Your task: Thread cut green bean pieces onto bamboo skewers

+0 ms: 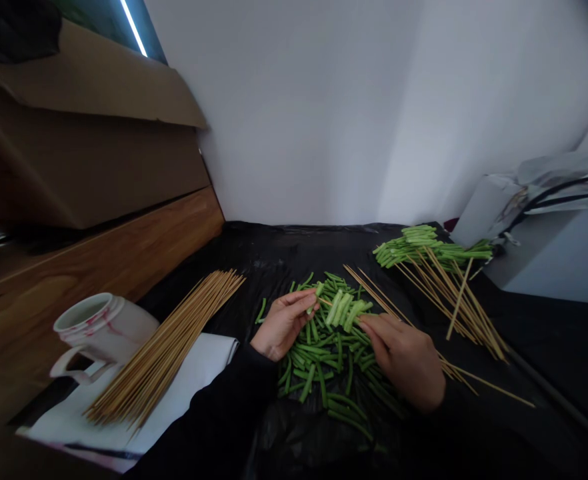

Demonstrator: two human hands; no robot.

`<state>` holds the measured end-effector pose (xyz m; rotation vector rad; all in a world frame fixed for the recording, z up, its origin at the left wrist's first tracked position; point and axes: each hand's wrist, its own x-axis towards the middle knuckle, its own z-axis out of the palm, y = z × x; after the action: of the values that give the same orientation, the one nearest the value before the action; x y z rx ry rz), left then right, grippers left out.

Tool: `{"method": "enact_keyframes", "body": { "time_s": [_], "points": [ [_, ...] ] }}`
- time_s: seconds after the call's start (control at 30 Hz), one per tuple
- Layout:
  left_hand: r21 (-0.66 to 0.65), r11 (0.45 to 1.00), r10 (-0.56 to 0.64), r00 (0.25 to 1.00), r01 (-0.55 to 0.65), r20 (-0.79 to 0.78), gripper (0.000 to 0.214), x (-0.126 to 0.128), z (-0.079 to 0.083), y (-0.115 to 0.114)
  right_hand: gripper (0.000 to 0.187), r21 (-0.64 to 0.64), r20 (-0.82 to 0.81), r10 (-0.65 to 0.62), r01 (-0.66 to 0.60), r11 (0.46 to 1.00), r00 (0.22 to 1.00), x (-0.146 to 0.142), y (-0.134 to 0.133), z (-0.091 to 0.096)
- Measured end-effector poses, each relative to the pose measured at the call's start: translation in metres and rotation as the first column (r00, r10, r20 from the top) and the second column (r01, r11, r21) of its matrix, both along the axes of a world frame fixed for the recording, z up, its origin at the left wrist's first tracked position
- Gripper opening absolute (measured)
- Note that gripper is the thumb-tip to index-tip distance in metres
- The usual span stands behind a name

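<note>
Broadly, black sheet (274, 257): covers the worktop across the lower half of the frame; its near edge is lost in dark sleeves.
Cardboard box (89, 133): upper left, cut off by the frame edge.
Bare skewer bundle (164, 347): lower left, points fanned towards the centre, butts on a white cloth (199, 370) beside a mug (99, 327).
Finished skewers (434, 257): right of centre, green ends up-frame, sticks trailing down-right.
Loose pile (324, 363): cut green stalks at centre, partly hidden under both hands.
Right hand (407, 357): fingers clenched on the held skewer, just behind the greens.
Left hand (284, 323): thumb and forefinger grasping a short green piece (318, 290) at the skewer's tip.
Held skewer (324, 301): centre frame, above the pile; long axis left to right, tip towards the left hand; the butt hidden under the right hand.
Threaded pieces (347, 310): pale green, side by side, crosswise on the stick, tilted up-right.
</note>
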<state>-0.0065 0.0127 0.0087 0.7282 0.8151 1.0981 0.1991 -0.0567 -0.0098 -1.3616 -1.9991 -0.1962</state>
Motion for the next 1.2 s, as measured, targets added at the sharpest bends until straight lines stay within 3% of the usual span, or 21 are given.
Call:
{"method": "enact_keyframes", "body": {
  "time_s": [0.2, 0.43, 0.67, 0.97, 1.1, 1.2],
  "points": [
    [0.021, 0.996, -0.085, 0.996, 0.086, -0.039, 0.025, 0.008, -0.001, -0.008, 0.025, -0.077, -0.072, 0.061, -0.066, 0.995, 0.996, -0.005, -0.001, 0.0],
    [0.052, 0.993, -0.102, 0.993, 0.106, -0.063, 0.024, 0.011, -0.002, -0.009, 0.023, -0.049, -0.077, 0.045, -0.049, 0.998, 0.996, -0.006, 0.002, -0.001],
    [0.102, 0.993, -0.032, 0.981, 0.053, -0.191, 0.025, 0.013, -0.002, -0.01, 0.022, -0.013, -0.067, 0.049, -0.05, 0.999, 0.997, -0.003, 0.002, 0.0],
    [0.121, 0.992, -0.023, 0.98, 0.048, -0.197, 0.024, 0.014, -0.001, -0.011, 0.025, -0.048, -0.047, 0.056, -0.058, 0.997, 0.997, -0.002, 0.003, 0.0],
    [0.136, 0.991, 0.024, 0.984, 0.0, -0.177, 0.03, 0.006, 0.006, -0.006, 0.026, 0.035, -0.114, -0.006, 0.01, 0.999, 0.994, 0.007, 0.008, 0.002],
    [0.223, 0.973, 0.12, 0.951, -0.055, -0.287, 0.03, -0.004, 0.011, 0.001, 0.026, 0.071, -0.15, -0.055, 0.066, 0.995, 0.987, 0.014, 0.012, 0.002]
  ]
}}
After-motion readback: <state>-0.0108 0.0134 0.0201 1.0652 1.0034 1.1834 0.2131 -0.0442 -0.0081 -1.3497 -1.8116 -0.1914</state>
